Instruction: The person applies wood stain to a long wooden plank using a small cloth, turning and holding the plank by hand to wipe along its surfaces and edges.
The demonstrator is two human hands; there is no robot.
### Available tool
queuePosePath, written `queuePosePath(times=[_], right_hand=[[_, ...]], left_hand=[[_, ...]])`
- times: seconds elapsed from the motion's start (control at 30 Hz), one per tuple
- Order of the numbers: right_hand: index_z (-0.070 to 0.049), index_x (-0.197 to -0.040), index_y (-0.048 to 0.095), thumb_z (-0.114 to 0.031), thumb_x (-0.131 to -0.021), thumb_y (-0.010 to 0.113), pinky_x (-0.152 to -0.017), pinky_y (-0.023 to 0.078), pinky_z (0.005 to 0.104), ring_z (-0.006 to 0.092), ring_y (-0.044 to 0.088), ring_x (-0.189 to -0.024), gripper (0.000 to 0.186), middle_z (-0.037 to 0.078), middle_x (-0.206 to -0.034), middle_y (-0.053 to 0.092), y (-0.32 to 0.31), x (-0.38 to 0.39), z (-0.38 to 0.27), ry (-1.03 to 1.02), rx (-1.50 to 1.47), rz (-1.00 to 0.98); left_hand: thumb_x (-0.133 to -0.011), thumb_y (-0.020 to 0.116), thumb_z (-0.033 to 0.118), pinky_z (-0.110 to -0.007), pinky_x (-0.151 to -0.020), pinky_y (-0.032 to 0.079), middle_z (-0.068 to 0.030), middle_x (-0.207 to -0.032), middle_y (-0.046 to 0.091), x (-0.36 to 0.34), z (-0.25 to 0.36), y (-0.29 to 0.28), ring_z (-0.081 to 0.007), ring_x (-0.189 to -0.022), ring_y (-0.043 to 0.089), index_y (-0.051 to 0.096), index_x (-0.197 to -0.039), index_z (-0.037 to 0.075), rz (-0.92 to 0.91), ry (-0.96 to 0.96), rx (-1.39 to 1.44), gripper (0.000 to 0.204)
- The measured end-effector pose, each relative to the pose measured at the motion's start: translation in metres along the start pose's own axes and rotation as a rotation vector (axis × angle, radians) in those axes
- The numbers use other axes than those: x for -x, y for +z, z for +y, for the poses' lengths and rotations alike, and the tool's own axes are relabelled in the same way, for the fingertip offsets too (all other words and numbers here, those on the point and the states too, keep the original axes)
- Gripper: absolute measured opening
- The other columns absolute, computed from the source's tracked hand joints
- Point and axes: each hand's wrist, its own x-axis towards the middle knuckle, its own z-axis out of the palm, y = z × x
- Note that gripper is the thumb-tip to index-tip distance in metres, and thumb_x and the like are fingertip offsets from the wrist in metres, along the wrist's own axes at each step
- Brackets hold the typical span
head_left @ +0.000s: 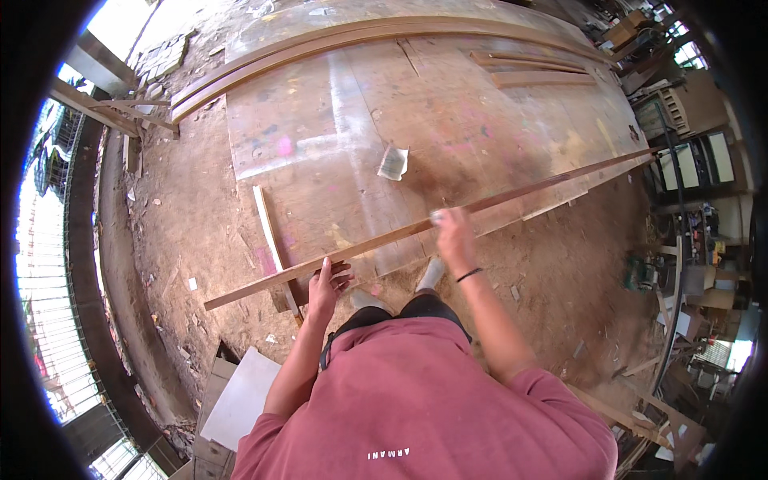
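Observation:
A long brown wooden strip (373,244) runs diagonally across my front, from low left to far right over the paint-stained board. My left hand (328,289) grips it toward its left end, fingers curled at the edge. My right hand (454,238), blurred, is closed around a small whitish pad (437,216) against the strip's middle, too small to make out. Beyond the strip, a crumpled pale sheet (393,163) lies on the board (296,120). Under the strip's left part, a pale narrow batten (263,216) points away from me.
Long planks (384,27) lie along the board's far side, with shorter pieces (542,78) at its right. Timber framing (109,118) stands at left. Clutter and cardboard (694,97) line the right side. A white sheet (240,398) lies low left, beside my body.

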Motion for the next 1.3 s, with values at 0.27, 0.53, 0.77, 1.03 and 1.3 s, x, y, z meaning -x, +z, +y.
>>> queuePosePath(times=[0.27,0.53,0.77,1.03,1.3], right_hand=[[-0.005,-0.107,0.067,-0.001,-0.092,0.059,-0.088,0.048,0.0505,0.0380,0.060,-0.098,0.018,0.016,-0.098,0.062,-0.029,-0.010,0.024,0.002,0.136,0.134],[-0.007,-0.107,0.069,-0.001,-0.093,0.059,-0.087,0.048,0.0473,0.0351,0.059,-0.098,0.019,0.014,-0.096,0.062,-0.020,-0.019,0.040,-0.034,0.144,0.039],[-0.003,-0.103,0.070,0.000,-0.091,0.057,-0.087,0.049,0.0466,0.0332,0.059,-0.098,0.018,0.015,-0.097,0.062,0.032,0.010,-0.059,-0.316,-0.192,-0.127],[-0.006,-0.105,0.070,0.000,-0.091,0.062,-0.090,0.047,0.0492,0.0369,0.059,-0.102,0.017,0.015,-0.102,0.065,-0.071,-0.044,0.070,0.094,0.281,-0.027],[-0.006,-0.103,0.070,0.002,-0.088,0.066,-0.094,0.049,0.0462,0.0360,0.058,-0.105,0.018,0.013,-0.102,0.064,0.011,-0.050,-0.018,-0.208,0.012,-0.308]], left_hand=[[-0.110,0.050,0.049,-0.039,-0.091,0.054,-0.0136,-0.119,0.072,-0.008,-0.009,-0.013,-0.0254,-0.101,0.072,0.061,-0.130,0.004,-0.045,0.036,-0.024,0.050],[-0.110,0.050,0.048,-0.039,-0.091,0.053,-0.0150,-0.118,0.073,-0.009,-0.008,-0.011,-0.0258,-0.101,0.073,0.061,-0.127,0.002,-0.064,0.048,-0.038,0.050],[-0.109,0.053,0.050,-0.035,-0.088,0.054,-0.0122,-0.115,0.074,-0.007,-0.009,-0.010,-0.0232,-0.099,0.074,0.065,-0.124,0.001,-0.034,0.049,-0.043,0.053],[-0.109,0.053,0.049,-0.035,-0.088,0.053,-0.0117,-0.114,0.075,-0.010,-0.012,-0.012,-0.0227,-0.099,0.074,0.067,-0.122,0.003,-0.045,0.043,-0.029,0.051],[-0.108,0.056,0.047,-0.035,-0.089,0.053,-0.0171,-0.113,0.076,-0.014,-0.022,-0.007,-0.0252,-0.104,0.074,0.067,-0.120,-0.006,0.023,0.136,0.036,0.056]])
